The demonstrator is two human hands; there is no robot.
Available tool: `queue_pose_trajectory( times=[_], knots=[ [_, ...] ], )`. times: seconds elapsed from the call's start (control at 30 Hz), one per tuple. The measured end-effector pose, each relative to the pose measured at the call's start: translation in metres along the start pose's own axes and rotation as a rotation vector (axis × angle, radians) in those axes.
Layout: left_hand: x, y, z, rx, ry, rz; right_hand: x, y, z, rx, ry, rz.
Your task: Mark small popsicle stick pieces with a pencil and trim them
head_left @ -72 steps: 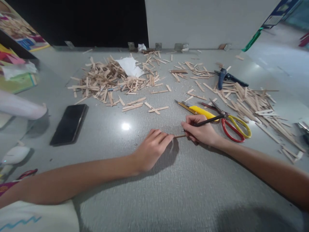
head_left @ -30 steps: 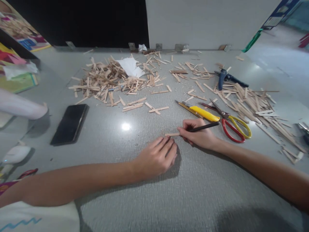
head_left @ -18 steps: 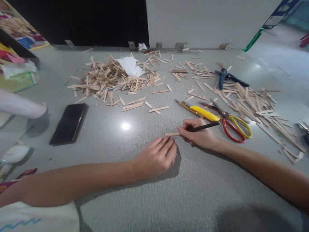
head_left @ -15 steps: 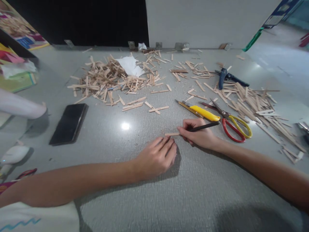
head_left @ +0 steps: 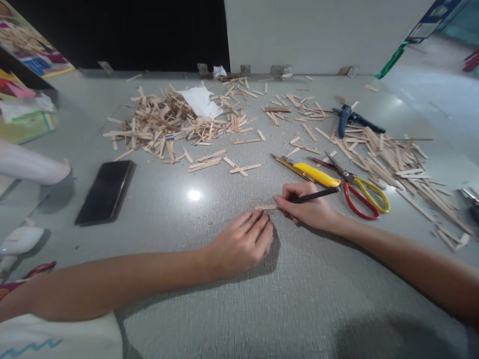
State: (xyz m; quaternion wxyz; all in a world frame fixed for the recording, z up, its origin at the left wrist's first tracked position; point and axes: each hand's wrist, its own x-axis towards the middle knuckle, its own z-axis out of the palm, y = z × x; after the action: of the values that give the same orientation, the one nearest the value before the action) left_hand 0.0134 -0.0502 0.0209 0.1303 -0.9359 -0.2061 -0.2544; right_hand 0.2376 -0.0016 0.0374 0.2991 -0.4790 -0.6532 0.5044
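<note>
Your right hand is gripping a black pen; your left hand, grip unclear, is touching the wooden stick, lying inside the bench's far edge: likely light, stiff, snappable; pinch its ends.

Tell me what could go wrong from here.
The wooden stick could slip, as the left hand seems to touch it only near one end. The right hand, holding the black pen, might brush the yellow cutter just beyond it, or the open scissors.

Craft workspace — wooden sticks, scissors, cutter across table.
</note>
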Motion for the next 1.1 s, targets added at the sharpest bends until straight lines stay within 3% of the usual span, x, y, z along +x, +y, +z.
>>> queue_pose_trajectory(
  times=[1.1],
  knots=[
    [0.0018,-0.0001,0.0008,0.002,0.03,0.003,-0.0004,0.0038,0.0,0.003,0.008,-0.038]
  ],
)
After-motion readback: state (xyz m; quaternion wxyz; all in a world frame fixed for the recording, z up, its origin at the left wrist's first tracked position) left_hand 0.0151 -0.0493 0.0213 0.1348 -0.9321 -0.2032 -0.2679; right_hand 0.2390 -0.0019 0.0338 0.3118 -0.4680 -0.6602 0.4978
